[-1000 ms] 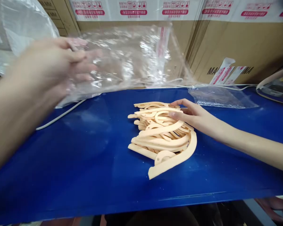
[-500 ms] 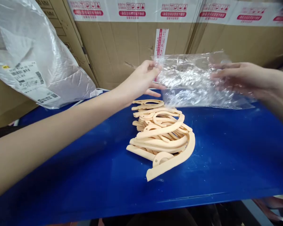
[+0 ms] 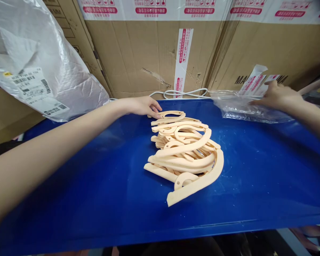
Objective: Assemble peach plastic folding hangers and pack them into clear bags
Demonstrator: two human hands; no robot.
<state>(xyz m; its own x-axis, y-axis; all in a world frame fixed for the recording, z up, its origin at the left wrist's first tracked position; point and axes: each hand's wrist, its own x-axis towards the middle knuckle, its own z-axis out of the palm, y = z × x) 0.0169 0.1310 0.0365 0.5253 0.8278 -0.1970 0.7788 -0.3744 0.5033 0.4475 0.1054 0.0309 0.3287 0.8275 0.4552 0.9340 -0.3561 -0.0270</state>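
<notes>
A heap of pale orange curved foam pieces [image 3: 185, 153] lies on the blue table [image 3: 96, 185]. My left hand [image 3: 141, 105] rests flat at the heap's far left edge, fingers stretched out and touching the topmost piece. My right hand [image 3: 278, 96] lies at the far right on a stack of clear plastic bags [image 3: 245, 108], fingers pressed down on it. Neither hand lifts anything.
Large cardboard boxes [image 3: 149, 53] with red and white tape stand along the back of the table. A grey plastic sack [image 3: 37, 67] with labels hangs over the left corner. A white cable [image 3: 186, 93] runs along the back edge.
Both hands held a clear bag in the air half a second ago. The bag now lies on the stack at the right, and my left hand has dropped to the heap.
</notes>
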